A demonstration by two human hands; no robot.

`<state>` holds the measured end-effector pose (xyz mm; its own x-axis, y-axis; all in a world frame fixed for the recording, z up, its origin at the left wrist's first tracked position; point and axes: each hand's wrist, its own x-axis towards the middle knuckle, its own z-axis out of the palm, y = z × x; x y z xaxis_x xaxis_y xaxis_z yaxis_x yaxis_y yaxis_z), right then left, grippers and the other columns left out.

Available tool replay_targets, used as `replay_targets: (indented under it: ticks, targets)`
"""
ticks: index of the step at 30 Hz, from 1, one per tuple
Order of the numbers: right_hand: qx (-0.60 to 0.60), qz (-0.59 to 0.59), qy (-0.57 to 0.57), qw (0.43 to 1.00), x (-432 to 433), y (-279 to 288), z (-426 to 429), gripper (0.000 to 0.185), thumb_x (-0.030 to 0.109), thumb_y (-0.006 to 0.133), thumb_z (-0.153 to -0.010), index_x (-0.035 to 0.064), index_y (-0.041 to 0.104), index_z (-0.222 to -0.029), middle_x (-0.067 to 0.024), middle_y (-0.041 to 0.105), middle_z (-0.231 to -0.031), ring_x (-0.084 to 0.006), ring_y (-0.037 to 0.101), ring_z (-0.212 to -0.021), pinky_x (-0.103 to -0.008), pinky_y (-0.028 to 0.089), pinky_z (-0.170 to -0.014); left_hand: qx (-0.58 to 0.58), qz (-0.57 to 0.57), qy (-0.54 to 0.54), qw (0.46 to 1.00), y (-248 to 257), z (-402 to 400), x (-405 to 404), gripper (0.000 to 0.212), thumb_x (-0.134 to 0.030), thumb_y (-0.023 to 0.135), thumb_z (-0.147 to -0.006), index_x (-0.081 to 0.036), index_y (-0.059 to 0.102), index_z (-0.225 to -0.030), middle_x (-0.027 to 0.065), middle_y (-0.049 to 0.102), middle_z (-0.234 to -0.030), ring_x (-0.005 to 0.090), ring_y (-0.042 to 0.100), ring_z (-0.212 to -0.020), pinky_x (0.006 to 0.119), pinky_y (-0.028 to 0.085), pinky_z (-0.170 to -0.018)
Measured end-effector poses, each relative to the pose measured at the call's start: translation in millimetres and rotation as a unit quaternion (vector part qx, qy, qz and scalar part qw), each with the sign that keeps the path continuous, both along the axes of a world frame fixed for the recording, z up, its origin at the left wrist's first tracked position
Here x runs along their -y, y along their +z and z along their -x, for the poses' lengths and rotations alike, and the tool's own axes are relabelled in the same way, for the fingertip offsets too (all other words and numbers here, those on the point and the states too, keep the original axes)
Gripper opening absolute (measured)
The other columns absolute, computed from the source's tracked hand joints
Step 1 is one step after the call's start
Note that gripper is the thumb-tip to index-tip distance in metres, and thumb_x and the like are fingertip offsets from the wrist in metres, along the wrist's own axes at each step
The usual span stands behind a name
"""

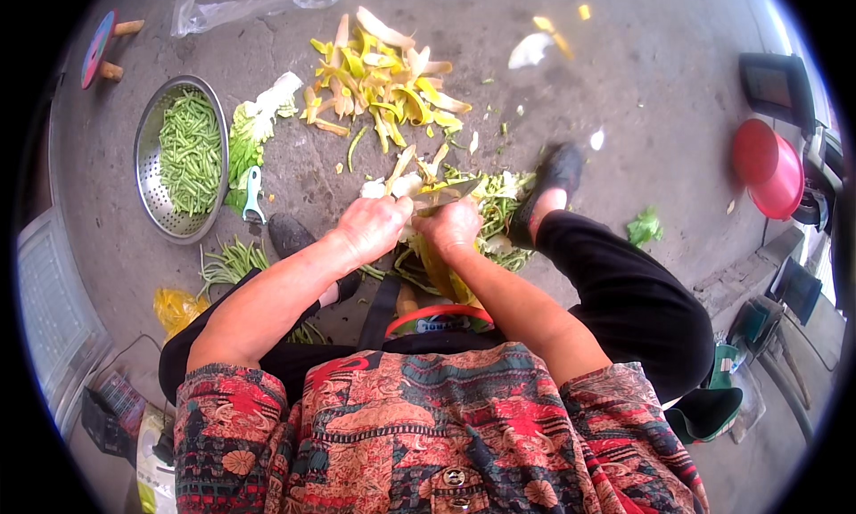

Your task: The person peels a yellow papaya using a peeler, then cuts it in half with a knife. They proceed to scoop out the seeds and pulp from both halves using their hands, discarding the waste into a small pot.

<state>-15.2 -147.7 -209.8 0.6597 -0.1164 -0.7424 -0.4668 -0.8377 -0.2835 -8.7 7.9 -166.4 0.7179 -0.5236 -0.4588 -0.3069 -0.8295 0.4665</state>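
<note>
My left hand [376, 228] is closed at the near end of a knife [445, 194], whose handle is hidden in the grip. The blade slants up and rightward, across the far side of my right hand [455, 225]. That right hand has curled fingers, and whatever lies inside them is hidden. Pale vegetable pieces [394, 188] show just beyond both hands. Under and right of them spreads a heap of green trimmings [498, 200]. A larger pile of yellow peelings [384, 79] lies farther out on the concrete floor [622, 66].
A steel colander [142, 153] of cut green beans [190, 153] stands at left. Beside it are leafy cabbage [254, 126] and a peeler [253, 192]. Long beans [234, 263] and a yellow plastic bag [177, 310] lie nearer. A pink bucket [769, 169] is at right. My shoe [555, 179] borders the trimmings.
</note>
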Motion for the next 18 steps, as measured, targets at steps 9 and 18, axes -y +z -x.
replay_targets:
  ticks: [9, 18]
  targets:
    - [0.006, 0.06, 0.058, 0.996, -3, -1, -1, 0.072, 0.039, 0.075, -0.057, -0.0007, 0.048, -0.11, -0.0158, 0.056, -0.106, -0.0282, 0.052, -0.104, -0.0403, 0.04, -0.089, 0.007, 0.03, 0.011, 0.999, -14, -15, 10, 0.022, -0.008, 0.051, -0.075, -0.001, 0.054, -0.095, 0.0176, 0.062, -0.075, 0.0348, 0.062, -0.07, 0.043, 0.05, -0.063]
    - [0.027, 0.059, 0.037, 0.997, -5, -1, -2, 0.069, 0.04, 0.076, -0.057, 0.0003, 0.049, -0.107, -0.016, 0.056, -0.106, -0.0286, 0.051, -0.105, -0.0411, 0.04, -0.089, -0.04, -0.04, 0.01, 0.998, -27, -27, 35, 0.015, -0.009, 0.052, -0.074, -0.003, 0.058, -0.086, 0.0168, 0.063, -0.087, 0.0318, 0.063, -0.08, 0.04, 0.05, -0.071]
